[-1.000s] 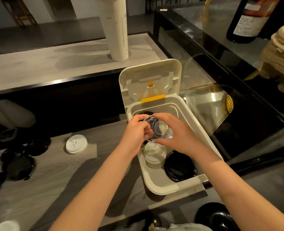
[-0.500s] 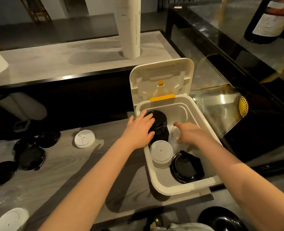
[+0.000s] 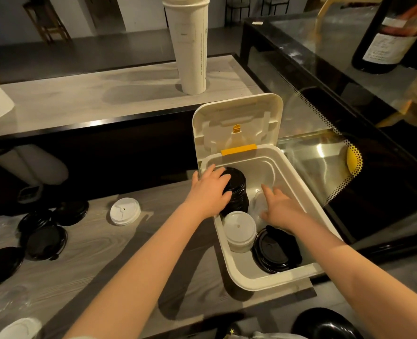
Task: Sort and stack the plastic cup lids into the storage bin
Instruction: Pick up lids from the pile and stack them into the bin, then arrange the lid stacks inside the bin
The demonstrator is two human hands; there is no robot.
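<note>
A white storage bin with its hinged cover up sits on the wooden counter. Inside stand a tall stack of black lids, a stack of white lids, a flat black lid stack and clear lids. My left hand rests with spread fingers on the left side of the tall black stack. My right hand reaches into the bin, fingers extended over the clear lids, touching them.
Loose black lids and a white lid lie on the counter to the left. Another white lid shows at the bottom left. A tall stack of paper cups stands on the raised shelf. A glass display case is right.
My hands, which held clear lids together above the bin, parted. The right lowered the clear lids into the bin and the left went to the black stack.
</note>
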